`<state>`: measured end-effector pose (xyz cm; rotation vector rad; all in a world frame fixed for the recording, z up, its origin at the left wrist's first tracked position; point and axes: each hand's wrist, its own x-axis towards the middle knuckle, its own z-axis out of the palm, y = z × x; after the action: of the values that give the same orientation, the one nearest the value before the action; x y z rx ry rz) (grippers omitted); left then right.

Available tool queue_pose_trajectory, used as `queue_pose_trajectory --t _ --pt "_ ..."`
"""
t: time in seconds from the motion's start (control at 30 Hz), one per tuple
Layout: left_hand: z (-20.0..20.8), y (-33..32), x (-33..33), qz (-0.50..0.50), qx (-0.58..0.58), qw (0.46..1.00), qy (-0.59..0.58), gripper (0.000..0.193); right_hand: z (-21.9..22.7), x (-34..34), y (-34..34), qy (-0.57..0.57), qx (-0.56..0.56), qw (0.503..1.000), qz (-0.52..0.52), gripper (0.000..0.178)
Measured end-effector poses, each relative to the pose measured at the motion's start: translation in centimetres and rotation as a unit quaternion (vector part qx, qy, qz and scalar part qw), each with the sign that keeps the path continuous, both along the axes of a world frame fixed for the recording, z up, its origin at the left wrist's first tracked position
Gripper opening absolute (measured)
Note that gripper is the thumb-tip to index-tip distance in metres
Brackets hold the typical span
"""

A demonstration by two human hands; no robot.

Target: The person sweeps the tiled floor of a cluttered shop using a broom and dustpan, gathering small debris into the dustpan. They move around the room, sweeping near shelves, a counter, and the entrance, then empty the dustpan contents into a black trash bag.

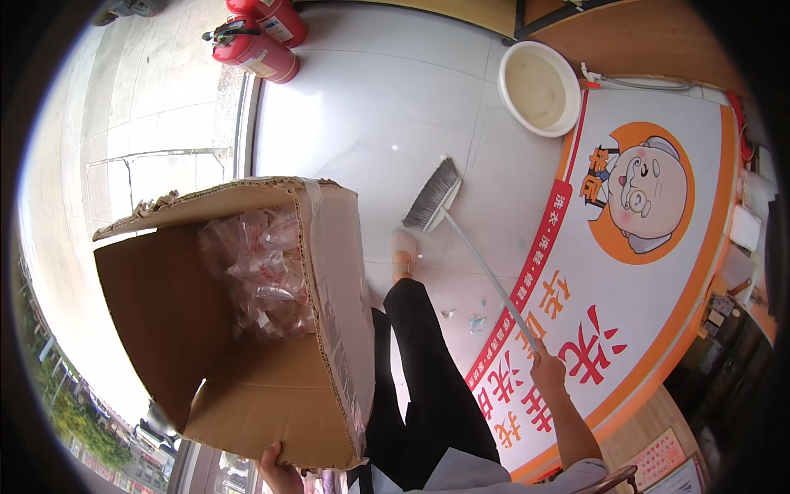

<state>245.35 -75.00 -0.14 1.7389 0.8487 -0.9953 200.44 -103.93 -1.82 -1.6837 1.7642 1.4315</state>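
Observation:
My left hand grips the lower rim of a large open cardboard box, thumb over the edge; its other fingers are hidden. The box is tilted so that its opening faces left. Clear crumpled plastic wrapping with red print lies inside, against one side. In my right hand is the pale handle of a broom, fingers wrapped around it. The broom's grey bristles rest on the light tiled floor, just beyond my foot. Small bits of litter lie on the floor beside the handle.
Two red fire extinguishers stand at the far left by the door frame. A white basin with cloudy liquid sits at the far right. A counter with a printed orange-and-white front runs along my right. Paved ground lies outside.

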Motion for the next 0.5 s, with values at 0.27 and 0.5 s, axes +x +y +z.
queue_pose_trajectory --t 0.27,0.5 --pt "5.2 -2.0 -7.6 0.056 -0.022 0.998 -0.037 0.027 13.3 -11.8 11.9 -0.034 -0.042 0.99 -0.132 0.04" --pt "1.3 -4.3 -11.9 0.037 -0.089 0.994 -0.05 0.015 6.2 -9.3 8.6 -0.223 -0.14 0.958 -0.11 0.041"
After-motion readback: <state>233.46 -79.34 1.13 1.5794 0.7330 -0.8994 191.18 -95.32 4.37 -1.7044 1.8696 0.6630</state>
